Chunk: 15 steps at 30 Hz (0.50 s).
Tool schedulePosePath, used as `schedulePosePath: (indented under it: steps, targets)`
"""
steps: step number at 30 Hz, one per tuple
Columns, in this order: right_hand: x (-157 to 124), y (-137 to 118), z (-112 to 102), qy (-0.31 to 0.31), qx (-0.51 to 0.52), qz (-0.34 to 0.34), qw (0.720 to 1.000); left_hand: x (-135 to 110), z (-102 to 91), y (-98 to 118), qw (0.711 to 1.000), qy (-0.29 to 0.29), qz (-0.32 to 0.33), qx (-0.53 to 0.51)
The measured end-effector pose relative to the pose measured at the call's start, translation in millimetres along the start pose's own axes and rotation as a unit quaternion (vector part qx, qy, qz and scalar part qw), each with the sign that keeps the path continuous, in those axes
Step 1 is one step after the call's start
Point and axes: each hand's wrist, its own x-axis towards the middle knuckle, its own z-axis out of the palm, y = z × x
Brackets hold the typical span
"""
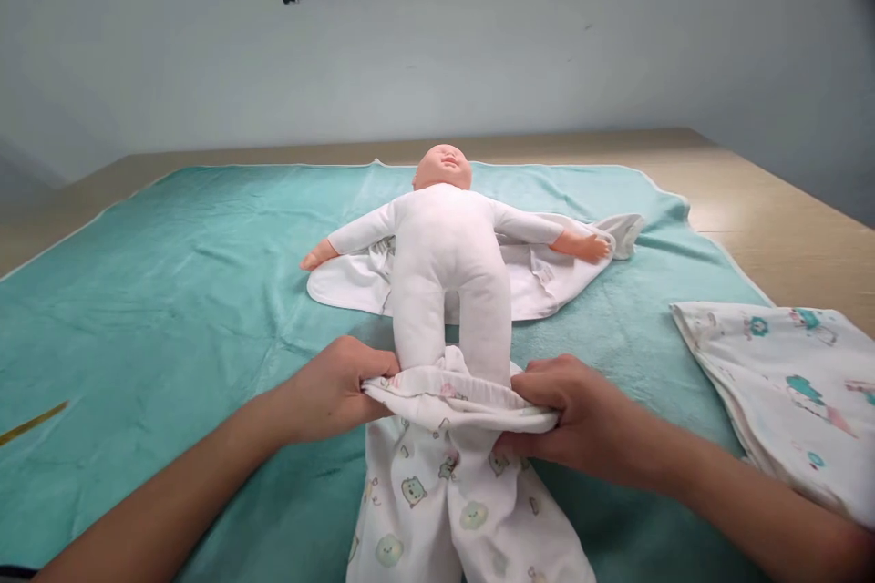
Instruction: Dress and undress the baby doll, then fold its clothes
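Observation:
A baby doll [451, 237] with a white cloth body lies on its back, head away from me and arms spread. White baby pants [471, 483] with small green and pink prints are around its lower legs; the feet are hidden inside. My left hand [342, 387] pinches the waistband at its left edge. At the right edge, my right hand [571, 410] grips the same waistband, thumb on top. Between them the waistband is stretched wide, below the doll's knees. Beneath the doll's back and arms lies a spread white garment [553, 282].
A teal blanket [205, 291] covers much of the wooden table [752, 191]. On the right lies a folded white cloth [772, 383] with teal prints. A thin yellow strip [34, 424] is at far left. Behind the table stands a pale wall [478, 73].

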Motion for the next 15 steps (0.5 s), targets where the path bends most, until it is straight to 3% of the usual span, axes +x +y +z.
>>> schedulePosePath:
  steps: [3,7,10,13,15]
  targets:
    - [-3.8,-1.1,-1.5,0.016,0.045,-0.07,0.996,-0.9,-0.8,3.2,0.995,0.01,0.086,-0.058]
    - [-5.4,-3.3,-6.7,0.059,0.119,-0.126,0.983,-1.1,-2.9,0.6,0.986,0.06,0.114,-0.105]
    - [-6.3,-0.5,-8.4,0.073,0.169,-0.108,0.977,-3.5,-6.6,-3.8,0.988,0.006,0.07,-0.138]
    - [-7.0,1.6,-9.8,0.023,0.173,-0.063,0.983,-6.3,-10.4,0.7,0.988,-0.053,-0.031,-0.144]
    - [-7.3,-0.5,-13.4,-0.002,0.134,-0.031,0.99,-8.1,-10.6,8.1,0.991,-0.068,-0.065,-0.095]
